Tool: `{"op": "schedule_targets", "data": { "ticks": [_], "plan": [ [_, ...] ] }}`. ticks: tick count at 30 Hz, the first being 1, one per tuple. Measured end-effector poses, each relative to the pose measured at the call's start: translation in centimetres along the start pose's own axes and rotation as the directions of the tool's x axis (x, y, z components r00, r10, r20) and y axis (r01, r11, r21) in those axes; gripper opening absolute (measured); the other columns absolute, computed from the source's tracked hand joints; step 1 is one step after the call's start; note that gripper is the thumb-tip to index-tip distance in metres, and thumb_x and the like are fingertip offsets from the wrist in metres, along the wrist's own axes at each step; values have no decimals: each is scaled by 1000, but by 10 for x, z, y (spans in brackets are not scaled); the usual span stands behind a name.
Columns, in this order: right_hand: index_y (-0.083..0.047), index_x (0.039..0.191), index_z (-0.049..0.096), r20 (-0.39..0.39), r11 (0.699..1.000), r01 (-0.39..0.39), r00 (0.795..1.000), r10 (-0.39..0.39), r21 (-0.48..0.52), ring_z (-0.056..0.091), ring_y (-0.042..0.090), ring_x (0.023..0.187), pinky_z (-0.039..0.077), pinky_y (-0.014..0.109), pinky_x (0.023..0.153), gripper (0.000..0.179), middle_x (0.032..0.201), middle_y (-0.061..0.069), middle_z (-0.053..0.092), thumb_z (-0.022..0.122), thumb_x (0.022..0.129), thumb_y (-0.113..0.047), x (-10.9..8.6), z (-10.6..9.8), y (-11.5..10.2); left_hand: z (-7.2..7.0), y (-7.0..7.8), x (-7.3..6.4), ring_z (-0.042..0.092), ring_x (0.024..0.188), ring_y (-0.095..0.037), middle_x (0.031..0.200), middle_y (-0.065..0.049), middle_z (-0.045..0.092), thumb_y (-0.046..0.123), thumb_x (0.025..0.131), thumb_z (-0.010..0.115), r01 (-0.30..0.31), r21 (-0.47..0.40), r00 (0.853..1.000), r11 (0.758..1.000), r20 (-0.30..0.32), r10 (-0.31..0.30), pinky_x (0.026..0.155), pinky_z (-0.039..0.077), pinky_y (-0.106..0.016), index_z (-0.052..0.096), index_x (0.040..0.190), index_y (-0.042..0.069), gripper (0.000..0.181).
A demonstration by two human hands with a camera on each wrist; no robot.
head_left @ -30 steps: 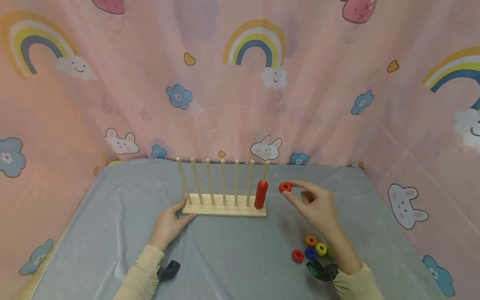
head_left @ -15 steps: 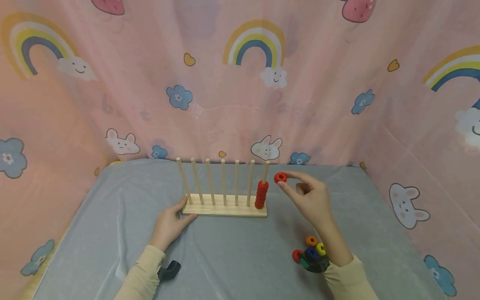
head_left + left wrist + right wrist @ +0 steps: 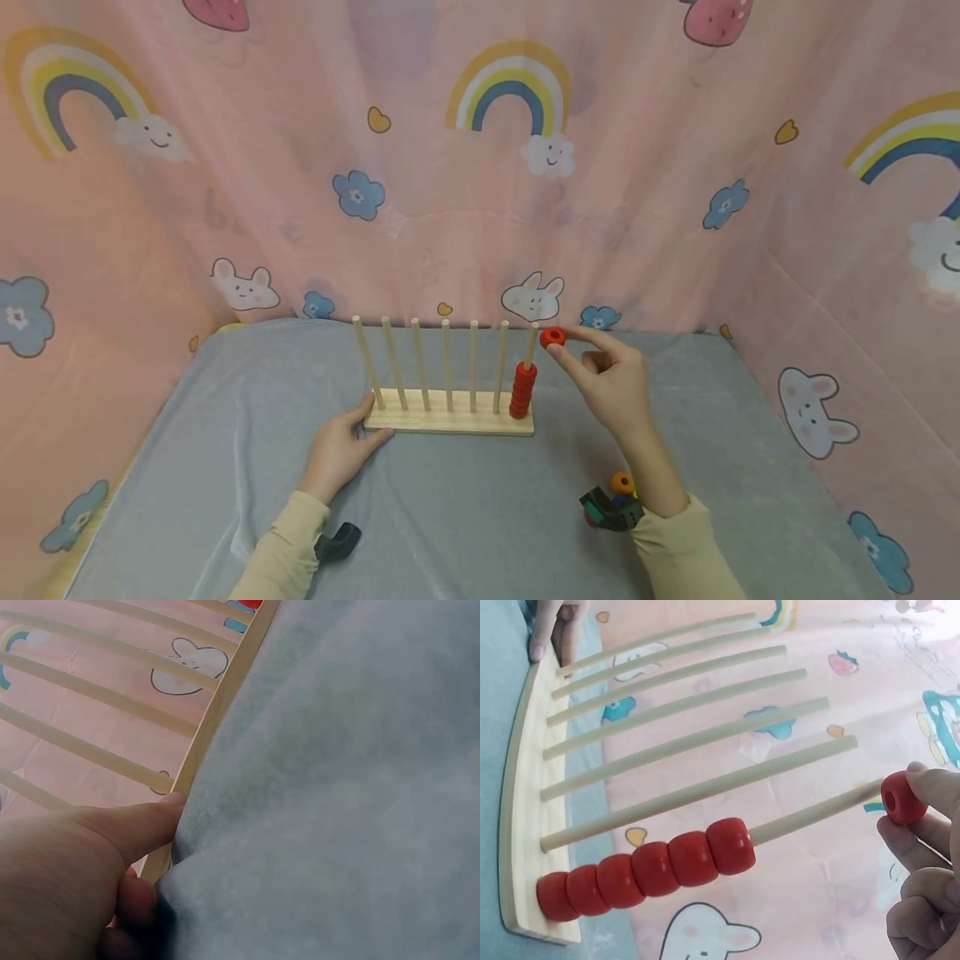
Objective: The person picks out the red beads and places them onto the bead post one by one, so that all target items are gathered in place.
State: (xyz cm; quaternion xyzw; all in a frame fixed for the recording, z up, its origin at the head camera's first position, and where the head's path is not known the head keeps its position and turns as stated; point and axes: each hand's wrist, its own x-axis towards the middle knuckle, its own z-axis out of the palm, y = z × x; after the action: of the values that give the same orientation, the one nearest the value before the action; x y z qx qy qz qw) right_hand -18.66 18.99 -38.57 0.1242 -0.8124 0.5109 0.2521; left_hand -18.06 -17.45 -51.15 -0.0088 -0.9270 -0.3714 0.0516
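Observation:
My right hand [image 3: 617,385] pinches a red bead [image 3: 902,799] between thumb and fingers, close beside the top of the rightmost peg [image 3: 817,814]. Several red beads [image 3: 654,868] are stacked on that peg, from the base up to about its middle. The wooden peg rack [image 3: 450,422] stands upright on the table, and its other pegs are bare. At the rack's left end my left hand [image 3: 341,450] grips the base, with the thumb along the front edge. In the left wrist view the thumb [image 3: 142,825] lies on the base edge; the other fingers are partly hidden.
Near the right wrist lie loose beads: an orange bead [image 3: 622,482], with blue, yellow and red ones mostly hidden by the dark wrist camera [image 3: 611,510]. Grey cloth [image 3: 465,517] covers the table. A pink patterned curtain [image 3: 465,242] hangs behind it.
My right hand has moved left and upward with the red bead, from right of the rack to the rightmost peg's tip. The left hand and rack have stayed still.

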Motion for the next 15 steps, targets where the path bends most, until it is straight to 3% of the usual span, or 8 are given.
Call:
{"op": "schedule_targets", "data": {
  "ticks": [2,5,9,15],
  "plan": [
    [-9,122,80,4,1000,-7,1000,7,25,24,7,43,21,28,41,31,53,0,30,86,91,-11,2,2,-2,0,-1,0,61,79,-23,149,-24,58,31,92,85,3,-2,1000,1000,3,-3,80,53,-43,53,154,3,75],
    [-9,122,81,5,998,-1,1000,1,61,23,7,43,20,28,41,29,53,-1,29,85,93,-12,4,5,-3,0,-1,-1,63,81,-25,148,-24,58,31,92,85,3,-5,1000,1000,2,-3,80,53,-43,53,154,3,75],
    [-8,120,81,-11,995,28,1000,-27,97,21,5,43,18,28,41,26,51,-1,28,83,94,-11,7,7,-4,0,0,-1,71,107,-35,149,-23,58,31,92,85,3,-2,1000,1000,-2,-3,89,56,-50,53,154,3,75],
    [-6,120,81,-32,993,52,998,-49,104,20,2,44,17,27,41,27,50,-3,28,83,93,-8,10,9,-5,-1,1,-1,64,129,-43,151,-23,55,30,93,84,20,-11,1000,1000,11,-20,99,53,-56,51,156,4,75]
  ]
}}
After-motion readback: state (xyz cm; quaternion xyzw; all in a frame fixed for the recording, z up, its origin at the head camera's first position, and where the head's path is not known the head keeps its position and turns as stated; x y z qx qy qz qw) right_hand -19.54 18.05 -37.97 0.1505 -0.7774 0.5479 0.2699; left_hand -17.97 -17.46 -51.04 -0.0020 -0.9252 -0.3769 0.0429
